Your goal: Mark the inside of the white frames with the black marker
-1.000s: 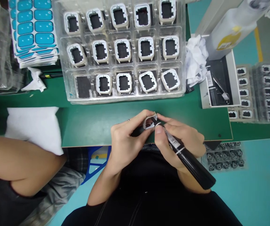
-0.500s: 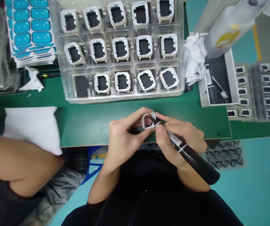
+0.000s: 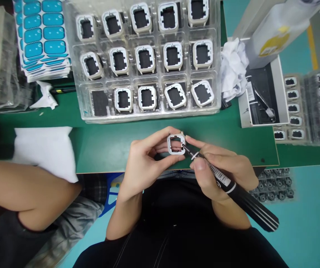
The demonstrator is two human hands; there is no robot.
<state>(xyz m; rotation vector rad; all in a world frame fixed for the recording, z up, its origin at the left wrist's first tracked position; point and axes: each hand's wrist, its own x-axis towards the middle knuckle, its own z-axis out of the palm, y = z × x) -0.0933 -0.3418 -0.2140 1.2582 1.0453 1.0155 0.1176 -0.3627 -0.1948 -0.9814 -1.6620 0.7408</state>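
Observation:
Above the front edge of the green table, my left hand [image 3: 148, 160] pinches a small white watch case frame [image 3: 171, 151] between thumb and fingers. The frame's open middle faces up, and fingers show through it. My right hand [image 3: 221, 167] grips a black marker pen [image 3: 249, 201] with a white label; its thick end slants down to the right. The pen's tip lies at the right side of the frame; whether it touches cannot be made out. A clear plastic tray [image 3: 93, 117] behind my hands holds several similar frames, and its front left pocket has none.
Blue-and-white sticker sheets [image 3: 54, 46] are stacked at the back left. A white box [image 3: 281, 93] at right holds a bottle [image 3: 274, 41] and pens, beside crumpled tissue [image 3: 233, 67]. A co-worker's arm [image 3: 31, 186] and a white cloth [image 3: 45, 145] are at left.
The marker's tip has moved from inside the frame's opening to its right side, and my right hand has drawn slightly right. The frame now faces the camera more squarely.

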